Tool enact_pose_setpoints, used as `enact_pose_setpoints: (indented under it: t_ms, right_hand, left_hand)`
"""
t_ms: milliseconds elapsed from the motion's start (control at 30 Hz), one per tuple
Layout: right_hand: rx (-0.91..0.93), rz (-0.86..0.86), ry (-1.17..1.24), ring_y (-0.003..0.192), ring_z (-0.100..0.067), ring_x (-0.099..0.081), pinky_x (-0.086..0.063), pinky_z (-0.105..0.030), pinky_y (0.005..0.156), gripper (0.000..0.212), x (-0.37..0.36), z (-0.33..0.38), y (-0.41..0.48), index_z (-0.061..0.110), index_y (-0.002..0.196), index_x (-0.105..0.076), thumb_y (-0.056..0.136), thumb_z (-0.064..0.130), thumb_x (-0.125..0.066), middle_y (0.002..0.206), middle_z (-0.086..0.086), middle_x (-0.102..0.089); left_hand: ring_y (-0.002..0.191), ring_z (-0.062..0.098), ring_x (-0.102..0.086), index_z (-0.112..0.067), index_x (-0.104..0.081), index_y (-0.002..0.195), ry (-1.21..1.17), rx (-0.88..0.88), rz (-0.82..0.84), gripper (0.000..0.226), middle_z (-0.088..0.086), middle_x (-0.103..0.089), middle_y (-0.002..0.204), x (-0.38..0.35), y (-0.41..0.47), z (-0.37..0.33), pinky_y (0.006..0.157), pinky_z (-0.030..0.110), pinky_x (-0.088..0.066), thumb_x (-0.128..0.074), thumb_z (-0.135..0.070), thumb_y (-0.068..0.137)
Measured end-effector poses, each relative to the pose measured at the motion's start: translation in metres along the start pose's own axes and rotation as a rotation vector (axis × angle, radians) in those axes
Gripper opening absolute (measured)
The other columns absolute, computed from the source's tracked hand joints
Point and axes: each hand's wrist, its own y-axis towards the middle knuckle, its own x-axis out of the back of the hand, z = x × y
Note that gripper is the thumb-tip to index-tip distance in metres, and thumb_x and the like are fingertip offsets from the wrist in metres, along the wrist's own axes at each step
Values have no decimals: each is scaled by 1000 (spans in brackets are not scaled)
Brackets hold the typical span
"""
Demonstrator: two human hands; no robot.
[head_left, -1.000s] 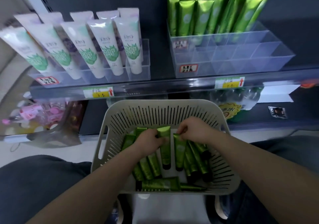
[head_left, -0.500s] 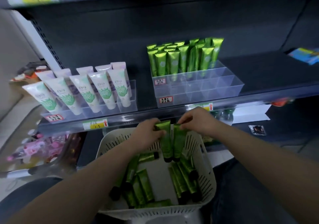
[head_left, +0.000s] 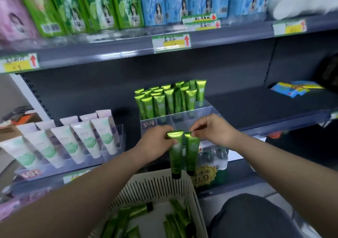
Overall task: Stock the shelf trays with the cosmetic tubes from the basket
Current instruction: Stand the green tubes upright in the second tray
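Left hand and right hand each pinch a green tube by its crimp, side by side, seemingly just before the clear tray, above the basket.

Top shelf's packed: a pink pack on the far left, then green packs, then blue packs, with yellow price tags along the edge. White tubes with a leaf print lean in rows at left. Blue packets lie way off right, and water bottles sit below behind a 9.9 sticker.
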Motion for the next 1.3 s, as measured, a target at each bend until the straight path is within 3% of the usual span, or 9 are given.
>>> enact_pose_setpoints:
  t_ms: [167,333,467,667,800,933,1033,1167,1300]
  right_hand:
    - [34,-94,25,70,-6,-57,-46,-15,71,8,32,0,18,7,87,-74,81,5,-69,77,-2,-67]
    - [61,-165,-10,77,-10,-58,-45,-19,74,9,60,-5,39,10,87,-74,85,8,-66,80,-4,-67]
    - [79,-238,4,72,-6,-55,-39,-2,61,8,82,-11,58,10,86,-72,85,7,-65,79,-1,-66]
    - [119,-296,-35,70,-6,-54,-38,-4,58,9,104,-23,90,14,83,-70,87,8,-63,76,1,-64]
    - [150,-326,-68,67,-3,-52,-39,-7,61,16,112,-32,113,19,77,-66,87,6,-62,71,6,-61]
    - [180,-372,-61,64,-2,-53,-44,-17,69,29,117,-40,136,24,67,-61,87,3,-59,66,9,-60]
    - [192,-448,-55,62,0,-52,-39,-5,59,22,119,-46,152,19,74,-63,88,4,-58,67,10,-60]
    - [211,-548,-47,71,-5,-57,-40,-6,65,19,118,-57,174,21,78,-64,87,6,-59,75,6,-63]
    - [243,-585,-35,68,0,-55,-37,1,61,19,115,-63,188,18,80,-63,88,3,-57,75,11,-60]
  left_hand:
    - [88,27,-65,-14,-61,112,-8,-65,13,22,11,-67,92,3,39,-26,83,45,-54,-57,-23,92]
    - [87,27,-65,-13,-58,115,72,-117,-32,24,11,-67,93,5,76,-50,73,32,-49,-51,-23,95]
    - [85,25,-64,-16,-57,119,143,-143,-76,27,9,-67,93,5,104,-65,68,28,-44,-51,-25,95]
    - [71,18,-53,-16,-59,113,206,-194,-140,22,1,-57,81,0,146,-73,61,23,-34,-50,-22,95]
    - [90,26,-59,-13,-59,118,226,-231,-189,26,11,-65,105,-5,175,-73,69,25,-36,-51,-20,94]
    - [93,30,-61,-13,-63,112,192,-227,-219,24,12,-67,100,-6,202,-71,69,26,-38,-55,-19,90]
    - [86,30,-63,-15,-66,100,158,-213,-245,16,9,-68,87,-8,222,-68,66,27,-41,-57,-19,88]
    - [82,29,-63,-16,-65,94,119,-204,-278,12,7,-65,83,-16,247,-60,67,29,-45,-56,-19,88]
    - [81,28,-64,-17,-66,95,121,-187,-280,13,6,-66,81,-21,264,-52,66,29,-46,-56,-18,87]
